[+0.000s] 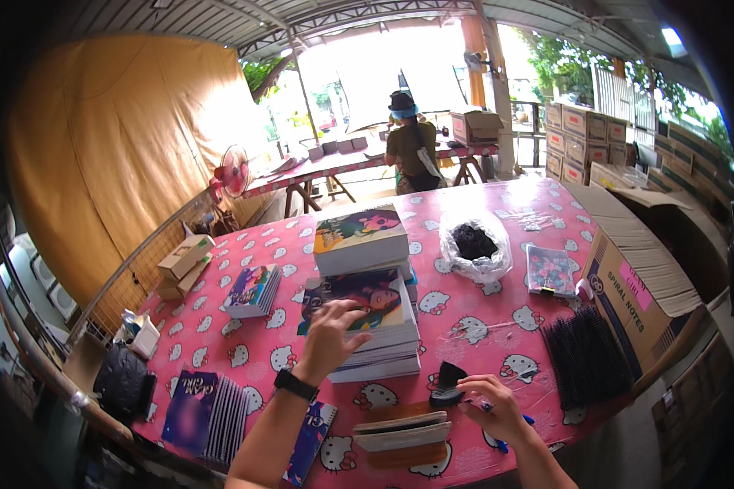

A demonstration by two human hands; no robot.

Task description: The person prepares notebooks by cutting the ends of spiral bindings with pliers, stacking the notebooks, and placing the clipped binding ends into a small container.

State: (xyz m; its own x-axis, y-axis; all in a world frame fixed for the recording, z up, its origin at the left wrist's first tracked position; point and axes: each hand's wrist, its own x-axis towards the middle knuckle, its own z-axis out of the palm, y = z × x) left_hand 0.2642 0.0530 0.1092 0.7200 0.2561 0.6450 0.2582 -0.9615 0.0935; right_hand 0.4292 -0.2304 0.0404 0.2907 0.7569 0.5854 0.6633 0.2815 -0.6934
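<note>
My left hand (332, 336), with a black band at the wrist, rests over the near stack of notebooks (375, 350), thumb and fingers apart. Its top cover shows a dark-haired figure. Behind it rises another stack of illustrated books (361, 238). On the right, my right hand (496, 407) has its fingers curved and apart, fingertips beside a small black piece with a pale striped lower part (446, 385); whether they touch is unclear. A blue tool (502, 447), its kind unclear, lies partly hidden under that hand. A wooden block with slats (402, 436) sits between my forearms.
Spiral-bound notebooks (208, 417) lie at the near left, and a smaller stack (253, 291) farther back. Black spiral coils (587, 357) lie beside an open carton (648, 285) at right. A plastic bag (475, 247) holds black material. Beyond, a person (414, 147) is at another table.
</note>
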